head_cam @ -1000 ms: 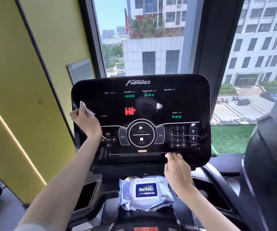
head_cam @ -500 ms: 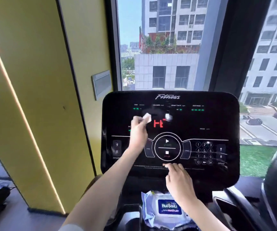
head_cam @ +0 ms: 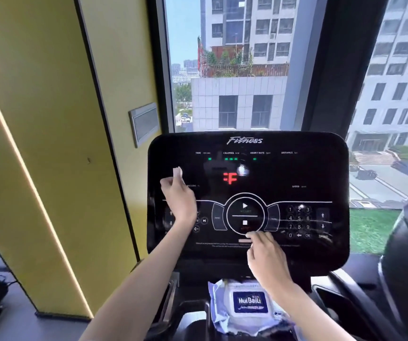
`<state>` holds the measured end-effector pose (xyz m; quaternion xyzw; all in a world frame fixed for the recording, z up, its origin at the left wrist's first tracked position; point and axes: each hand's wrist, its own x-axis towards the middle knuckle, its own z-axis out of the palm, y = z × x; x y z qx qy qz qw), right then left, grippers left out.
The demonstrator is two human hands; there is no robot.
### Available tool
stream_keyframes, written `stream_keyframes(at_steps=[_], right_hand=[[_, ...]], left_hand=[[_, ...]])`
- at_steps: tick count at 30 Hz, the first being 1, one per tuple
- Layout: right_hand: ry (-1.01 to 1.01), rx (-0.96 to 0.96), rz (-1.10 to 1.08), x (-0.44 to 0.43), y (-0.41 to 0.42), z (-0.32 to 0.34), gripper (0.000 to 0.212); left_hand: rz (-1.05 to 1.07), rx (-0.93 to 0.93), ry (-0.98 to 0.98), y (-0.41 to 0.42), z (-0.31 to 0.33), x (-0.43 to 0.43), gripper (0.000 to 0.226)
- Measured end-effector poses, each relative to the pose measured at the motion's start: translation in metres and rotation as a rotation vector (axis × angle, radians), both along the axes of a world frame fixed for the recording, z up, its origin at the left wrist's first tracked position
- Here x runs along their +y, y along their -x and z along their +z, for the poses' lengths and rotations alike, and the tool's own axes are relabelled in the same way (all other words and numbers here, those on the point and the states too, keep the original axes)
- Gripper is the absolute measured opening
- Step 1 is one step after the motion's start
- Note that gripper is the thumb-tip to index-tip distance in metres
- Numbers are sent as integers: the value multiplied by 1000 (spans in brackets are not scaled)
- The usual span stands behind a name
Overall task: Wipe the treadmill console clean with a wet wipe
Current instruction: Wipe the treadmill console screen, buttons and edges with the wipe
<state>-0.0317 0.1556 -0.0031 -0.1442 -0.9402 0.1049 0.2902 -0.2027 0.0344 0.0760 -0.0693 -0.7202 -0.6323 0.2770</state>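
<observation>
Daylight glares off the black console (head_cam: 296, 168); left hand (head_cam: 179, 195) pinches a wet wipe (head_cam: 177, 172), right hand (head_cam: 266, 257) rests open-fingered. Overlapping, flat strokes would avoid streaks.

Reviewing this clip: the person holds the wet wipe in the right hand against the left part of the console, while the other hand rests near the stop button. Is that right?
Not quite. The head view shows the wet wipe in the left hand, against the left part of the console; it is the right hand that rests near the stop button.
</observation>
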Motion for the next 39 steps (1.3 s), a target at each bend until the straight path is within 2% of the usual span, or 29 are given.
stream_keyframes(at_steps=[4,7,9,12,15,17,19,21,22,25,27,29,32,34,36,39], right_hand=[[-11,64,7,29,-8,13,33],[-25,113,-3,56,-19,18,32],[-61,133,-6,75,-24,18,33],[-53,152,38,94,-29,20,34],[-31,185,94,102,-35,24,33],[-25,186,137,109,-38,24,33],[-27,164,173,118,-42,23,33],[-17,150,194,125,-44,23,34],[0,151,199,127,-45,24,33],[28,160,207,132,-46,27,33],[13,158,214,135,-47,26,33],[20,171,220,139,-49,25,33],[29,192,206,144,-54,25,34],[30,209,200,148,-58,26,34],[24,220,191,152,-60,27,34],[41,217,172,160,-63,27,33]], left_hand=[[-21,102,141,-35,-5,67,43],[-334,268,337,-73,-1,119,35],[-413,343,352,-90,10,134,27],[-258,337,210,-85,20,115,23],[37,117,-81,-61,24,69,18],[198,-29,-172,-46,17,48,21],[270,-140,-79,-44,2,53,28],[271,-105,47,-59,-11,85,30],[200,-37,114,-72,-14,107,30],[-208,212,319,-113,-7,165,34],[-288,304,339,-123,4,174,32],[-159,285,251,-117,15,159,31],[148,64,69,-84,23,111,29],[327,-66,19,-58,23,89,29],[349,-98,86,-45,20,99,28],[242,55,237,-67,9,151,34]])
